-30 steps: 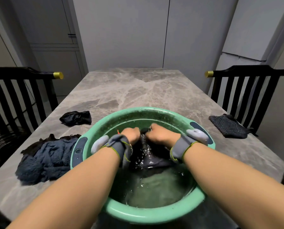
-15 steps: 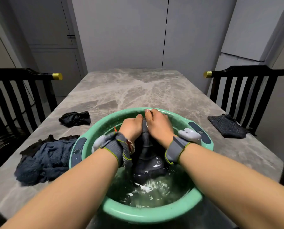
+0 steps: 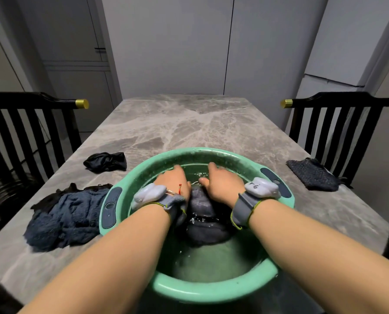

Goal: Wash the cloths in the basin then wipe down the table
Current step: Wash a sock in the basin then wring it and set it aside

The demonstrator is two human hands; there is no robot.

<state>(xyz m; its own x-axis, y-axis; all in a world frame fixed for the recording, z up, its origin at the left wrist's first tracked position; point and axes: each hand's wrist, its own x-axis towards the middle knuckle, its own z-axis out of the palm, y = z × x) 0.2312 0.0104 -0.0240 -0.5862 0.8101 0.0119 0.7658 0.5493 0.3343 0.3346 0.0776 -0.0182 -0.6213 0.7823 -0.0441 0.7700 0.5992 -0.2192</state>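
Hands both down in a round mint-green plastic basin [image 3: 211, 291] of water, set on a grey marble-patterned counter [image 3: 189, 128]. Left hand [image 3: 175, 181] and right hand [image 3: 224, 185] lie side by side, fingers stretched forward and flat, pressing on a soaked dark grey cloth [image 3: 200, 200] that bulges up between the wrists. Its near part sits in the water. Fingertips partly hidden at the waterline. Left of the left hand, just beside the basin's rim, is a crumpled navy-blue terry cloth [image 3: 62, 218], and beyond that a small wadded black cloth [image 3: 105, 162]. Right of the right hand, well apart, is a dark knitted cloth [image 3: 311, 175].
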